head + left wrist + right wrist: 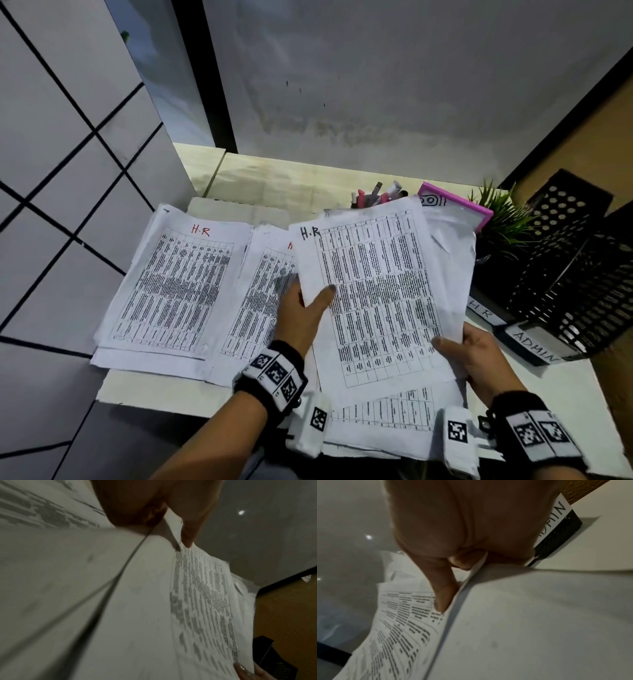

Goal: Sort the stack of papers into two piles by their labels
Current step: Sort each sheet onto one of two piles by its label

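I hold a stack of printed table sheets (376, 291) above the white table (164, 394); its top sheet is marked "H.R" in black. My left hand (305, 308) pinches the sheet's left edge, thumb (187, 538) on top. At the lower right edge, my right hand (469, 353) grips the stack (399, 628), its thumb (443, 599) on the print and the fingers hidden below. A pile topped by a red "H.R" sheet (178, 291) lies at the left. Beside it lies a second pile (260, 298), its red label mostly covered by the held stack.
Black mesh trays (575, 274) stand at the right, with tags "H R" (483, 310) and "ADMIN" (534, 346). Behind the stack are a pen holder (376, 195), a pink-framed board (455, 205) and a small green plant (500, 219). More sheets (394, 411) lie near the front edge.
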A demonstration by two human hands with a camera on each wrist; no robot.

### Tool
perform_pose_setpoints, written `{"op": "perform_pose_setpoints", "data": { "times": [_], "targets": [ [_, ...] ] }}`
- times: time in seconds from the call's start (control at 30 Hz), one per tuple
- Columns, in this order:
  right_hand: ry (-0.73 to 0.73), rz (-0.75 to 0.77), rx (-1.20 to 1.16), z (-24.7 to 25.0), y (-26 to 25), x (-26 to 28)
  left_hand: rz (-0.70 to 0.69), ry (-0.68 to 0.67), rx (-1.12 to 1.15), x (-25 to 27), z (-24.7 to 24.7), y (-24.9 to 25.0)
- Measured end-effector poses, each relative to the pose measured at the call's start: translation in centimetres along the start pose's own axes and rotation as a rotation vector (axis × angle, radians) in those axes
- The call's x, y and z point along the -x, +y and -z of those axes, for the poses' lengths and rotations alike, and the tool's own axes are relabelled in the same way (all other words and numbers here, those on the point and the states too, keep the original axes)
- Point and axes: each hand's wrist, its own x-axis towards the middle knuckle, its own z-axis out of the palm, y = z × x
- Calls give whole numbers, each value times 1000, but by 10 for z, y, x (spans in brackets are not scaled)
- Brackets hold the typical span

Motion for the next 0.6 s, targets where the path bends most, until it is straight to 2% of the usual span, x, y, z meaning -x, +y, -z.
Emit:
{"op": "perform_pose_setpoints", "data": {
  "times": [0.17,0.27,0.4,0.53,0.6],
  "targets": [
    [17,17,31,-4,10,2,-116,236,-94,-16,7,15],
    [13,3,15,-7,13,1,-190,273,-90,-15,7,27],
    [19,-4,-32,-6,15,1,-288,144,13,2,4,39],
    [30,-28,-58,-2,17,2,-488,-166,-111,25,12,36],
    [58,-47,-64,-2,17,3,-543,-251,-173,33,15,30]
  ]
}}
